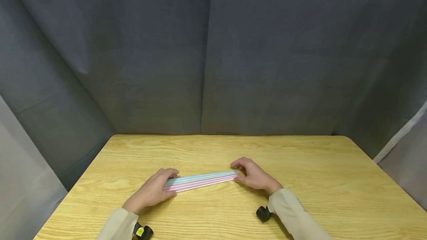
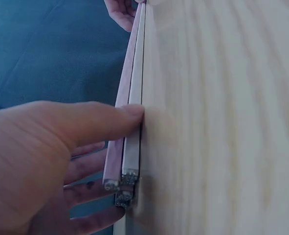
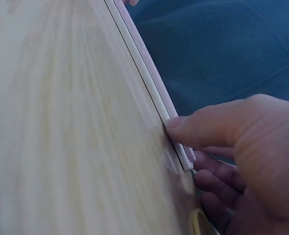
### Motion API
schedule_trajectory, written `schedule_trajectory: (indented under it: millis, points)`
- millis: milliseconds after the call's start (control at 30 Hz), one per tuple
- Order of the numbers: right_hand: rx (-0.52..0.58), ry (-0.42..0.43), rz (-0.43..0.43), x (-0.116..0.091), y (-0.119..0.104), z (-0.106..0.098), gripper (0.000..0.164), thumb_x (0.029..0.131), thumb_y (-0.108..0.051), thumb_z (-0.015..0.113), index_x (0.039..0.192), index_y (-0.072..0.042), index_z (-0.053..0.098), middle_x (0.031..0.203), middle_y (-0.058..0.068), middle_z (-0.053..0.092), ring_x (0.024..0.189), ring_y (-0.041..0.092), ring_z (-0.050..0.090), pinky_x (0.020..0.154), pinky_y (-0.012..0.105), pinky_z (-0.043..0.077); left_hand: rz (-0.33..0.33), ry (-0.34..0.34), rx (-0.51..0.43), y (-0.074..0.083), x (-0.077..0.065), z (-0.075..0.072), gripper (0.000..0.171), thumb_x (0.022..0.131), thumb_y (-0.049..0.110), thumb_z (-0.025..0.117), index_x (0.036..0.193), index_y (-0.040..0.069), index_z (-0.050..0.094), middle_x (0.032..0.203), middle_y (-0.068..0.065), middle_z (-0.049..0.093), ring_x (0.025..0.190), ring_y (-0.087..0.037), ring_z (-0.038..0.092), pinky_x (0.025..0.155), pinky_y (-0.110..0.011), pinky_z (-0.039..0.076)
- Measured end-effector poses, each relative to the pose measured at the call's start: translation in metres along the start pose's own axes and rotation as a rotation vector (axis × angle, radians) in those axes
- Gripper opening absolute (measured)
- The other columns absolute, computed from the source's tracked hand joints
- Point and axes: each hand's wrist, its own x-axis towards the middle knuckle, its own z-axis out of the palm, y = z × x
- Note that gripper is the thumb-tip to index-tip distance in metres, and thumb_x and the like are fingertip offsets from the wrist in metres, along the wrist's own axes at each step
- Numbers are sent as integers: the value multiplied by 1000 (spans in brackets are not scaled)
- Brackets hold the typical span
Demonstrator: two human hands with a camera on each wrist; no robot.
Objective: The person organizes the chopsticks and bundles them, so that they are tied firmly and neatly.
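A flat row of long thin pastel sticks (image 1: 203, 180), blue, green, pink and white, lies low over the table, slanting up to the right in the head view. My left hand (image 1: 154, 189) grips the left end, its thumb along the near white stick and its fingers at the far side. At the right end, my right hand (image 1: 255, 175) has its thumb on the near edge, with curled fingers around the far side. In the left wrist view, the ends of a pink stick (image 2: 121, 156) and a white stick (image 2: 133, 147) look dark and rough.
The wood-grain table (image 1: 300, 158) has rounded far corners. Dark grey curtains (image 1: 267, 66) hang behind it and along the sides. A black wrist camera (image 1: 263, 214) sits at the right wrist, another black device (image 1: 143, 231) at the left.
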Motion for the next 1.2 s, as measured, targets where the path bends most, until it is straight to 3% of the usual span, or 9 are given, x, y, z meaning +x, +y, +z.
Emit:
schedule_trajectory:
  millis: [500, 767, 1200]
  points:
    - [10, -13, 21, 5, 2, 9, 23, 84, -6, 71, 105, -2, 63, 95, 8, 56, 84, 15, 51, 75, 24, 45, 45, 42, -31, -7, -1, 6, 47, 82, 14, 76, 122, 2, 56, 116, -9, 62, 106, -24, 55, 90, -46, 44]
    - [-7, -35, 21, 5, 3, 8, 25, 84, -9, 72, 105, -2, 62, 94, 6, 55, 83, 11, 47, 74, 23, 43, 57, 65, -49, -8, -1, 7, 47, 78, 14, 79, 118, 3, 58, 110, -7, 63, 101, -23, 51, 83, -37, 37]
    - [-63, -74, -56, 6, -2, 9, 12, 88, -5, 65, 99, -3, 60, 83, 4, 49, 73, 9, 40, 65, 21, 37, -31, 7, -102, -8, 2, 8, 42, 73, 7, 72, 114, 1, 63, 99, -1, 59, 91, -16, 46, 76, -26, 41]
